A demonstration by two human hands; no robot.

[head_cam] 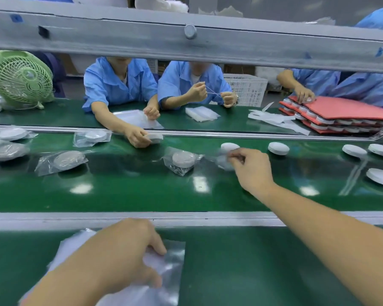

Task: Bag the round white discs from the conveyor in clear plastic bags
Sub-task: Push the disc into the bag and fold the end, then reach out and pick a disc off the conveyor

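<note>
Mid-belt, right hand (252, 168) pinches bagged disc (223, 161); left hand (124, 250) grips bags (174, 259).

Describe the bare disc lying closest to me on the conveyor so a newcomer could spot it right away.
Find the glossy green conveyor belt crossing the middle and follow it right, past the right hand. At the picture's right edge one white disc lies alone toward the near rail; the other unbagged discs sit farther back.
</note>
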